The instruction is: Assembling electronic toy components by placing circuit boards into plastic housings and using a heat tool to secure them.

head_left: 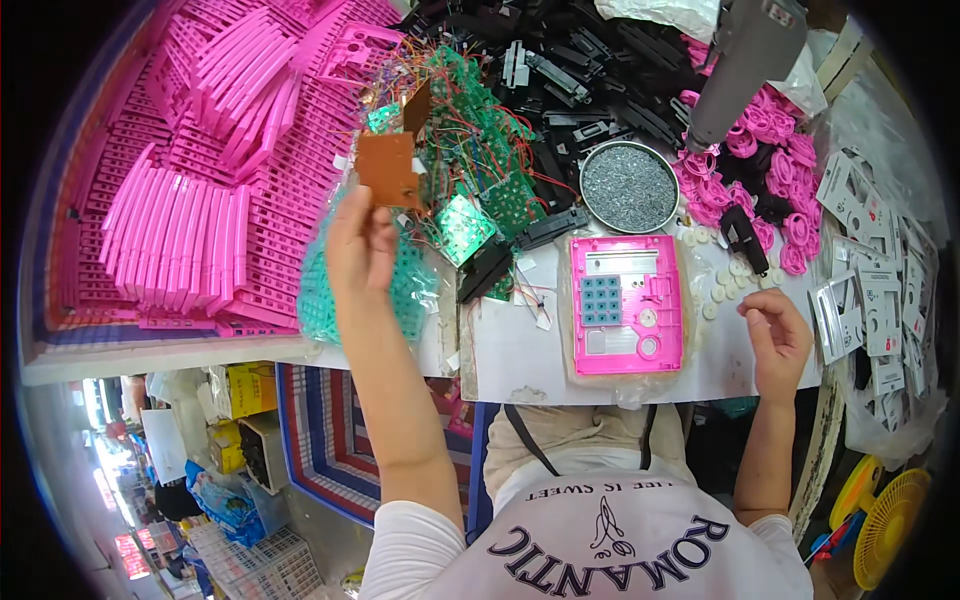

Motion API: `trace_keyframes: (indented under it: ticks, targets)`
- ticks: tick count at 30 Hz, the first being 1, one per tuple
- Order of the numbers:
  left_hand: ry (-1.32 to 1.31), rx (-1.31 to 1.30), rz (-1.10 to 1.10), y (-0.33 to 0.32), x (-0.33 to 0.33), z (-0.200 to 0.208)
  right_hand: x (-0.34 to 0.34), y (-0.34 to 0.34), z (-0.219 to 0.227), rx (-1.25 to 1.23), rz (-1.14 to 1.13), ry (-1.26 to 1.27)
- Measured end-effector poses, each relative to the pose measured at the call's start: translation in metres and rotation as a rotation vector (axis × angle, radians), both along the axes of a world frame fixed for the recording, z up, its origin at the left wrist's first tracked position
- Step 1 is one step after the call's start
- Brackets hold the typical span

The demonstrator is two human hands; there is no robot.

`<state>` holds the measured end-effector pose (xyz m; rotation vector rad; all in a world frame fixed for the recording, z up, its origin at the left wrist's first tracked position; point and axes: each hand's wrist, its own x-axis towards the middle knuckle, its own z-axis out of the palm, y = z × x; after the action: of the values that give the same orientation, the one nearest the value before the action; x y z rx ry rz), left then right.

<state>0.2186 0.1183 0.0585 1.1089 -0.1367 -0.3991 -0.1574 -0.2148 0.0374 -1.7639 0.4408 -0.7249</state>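
My left hand is raised over the left part of the table, thumb and fingers closed on the edge of a brown circuit board. Green circuit boards with thin coloured wires lie piled behind and beside it. In front of me a pink plastic housing rests on a clear-wrapped pad, its inner side up, with a teal rubber keypad set in it. My right hand is to the right of the housing, beside small white round buttons. Its fingers are curled together; what they hold, if anything, I cannot make out.
Stacked pink housings fill the left. A bag of teal keypads lies under my left arm. A round tin of small metal screws stands behind the housing, near black parts, pink rings and a grey hanging tool. White plates lie right.
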Motion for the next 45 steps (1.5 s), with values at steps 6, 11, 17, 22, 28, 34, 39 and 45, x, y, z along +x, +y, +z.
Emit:
trace_keyframes:
  ticks: [6, 11, 17, 22, 28, 34, 39, 45]
  targets:
    - [-0.057, -0.170, 0.155, 0.002, -0.034, 0.004, 0.035, 0.031, 0.019, -0.313, 0.251, 0.031]
    - [-0.205, 0.153, 0.021, -0.001, -0.008, 0.037, 0.054, 0.031, 0.024, -0.373, 0.364, 0.066]
    - [-0.463, 0.775, -0.147, -0.015, 0.013, 0.057, 0.067, 0.036, 0.018, -0.403, 0.420, -0.027]
    - [-0.212, 0.089, 0.117, 0.014, 0.037, 0.064, 0.066, 0.052, 0.028, -0.370, 0.490, -0.014]
    - [-0.548, -0.094, 0.187, -0.029, -0.008, 0.073, 0.098, 0.060, 0.035, -0.387, 0.525, -0.108]
    - [-0.687, -0.279, 0.137, -0.032, -0.024, 0.083, 0.115, 0.063, 0.045, -0.361, 0.544, -0.114]
    - [-0.578, 0.048, 0.342, -0.019, -0.011, 0.051, 0.107, 0.073, 0.037, -0.325, 0.601, -0.070]
    - [-0.572, -0.056, 0.399, 0.016, -0.012, 0.097, 0.109, 0.065, 0.020, -0.321, 0.556, -0.011]
